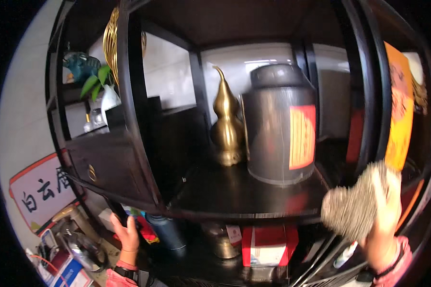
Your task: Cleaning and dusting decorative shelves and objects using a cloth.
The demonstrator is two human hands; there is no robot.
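My right hand (384,211) grips a crumpled grey-brown cloth (355,204), blurred, at the right front edge of a dark wooden shelf (208,197). On that shelf stand a brass gourd ornament (227,122) and, close to its right, a large dark metal canister (269,132) with a red-orange label. Low on the left, my left hand (126,233) is raised by a dark post of the shelf unit, its thumb and a finger apart; no object shows in it.
The lower shelf holds a dark blue canister (167,231), a metal jar (222,242) and a red and white box (267,247). A drawer (104,166) and a white vase (109,98) with leaves are at left. An orange-yellow panel (398,107) stands at right.
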